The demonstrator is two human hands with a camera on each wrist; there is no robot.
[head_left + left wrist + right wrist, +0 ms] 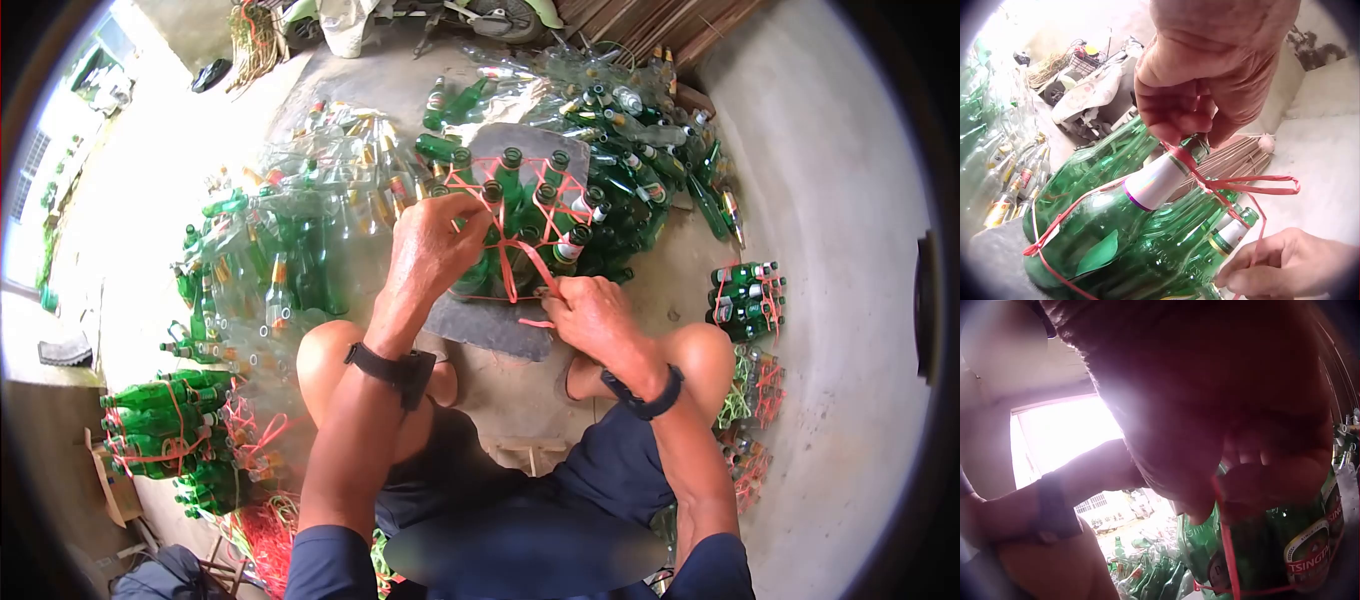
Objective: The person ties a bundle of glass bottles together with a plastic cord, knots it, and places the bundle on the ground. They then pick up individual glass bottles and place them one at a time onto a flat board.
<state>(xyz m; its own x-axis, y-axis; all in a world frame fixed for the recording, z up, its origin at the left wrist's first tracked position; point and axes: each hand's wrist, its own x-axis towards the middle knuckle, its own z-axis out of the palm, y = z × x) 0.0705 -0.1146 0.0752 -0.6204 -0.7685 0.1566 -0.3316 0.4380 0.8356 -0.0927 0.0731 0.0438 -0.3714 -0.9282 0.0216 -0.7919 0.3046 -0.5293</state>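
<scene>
Nearest in my head view are the person's dark blue cloth shorts (615, 455), just this side of an upright bundle of green glass bottles (511, 175). A black band (378, 363) circles each wrist. At the bundle's near left I see the left hand (432, 240), fingers curled, pinching a flat pinkish-red plastic ribbon (538, 263) at one bottle's mouth. At the bundle's near right, the right hand (598, 318) grips another stretch of that ribbon, and a loop hangs between the two. More ribbon crosses the bundle's necks and rings its sides. Under it lies a flat dark grey slab (485, 335). To the bundle's left I see crowded clear and green glass bottles (345, 230); to its right and beyond, a heap of loose glass bottles (650, 165). Farthest behind the bundle are brown wooden sticks (1229, 164) and a pale motor scooter (1091, 94).
</scene>
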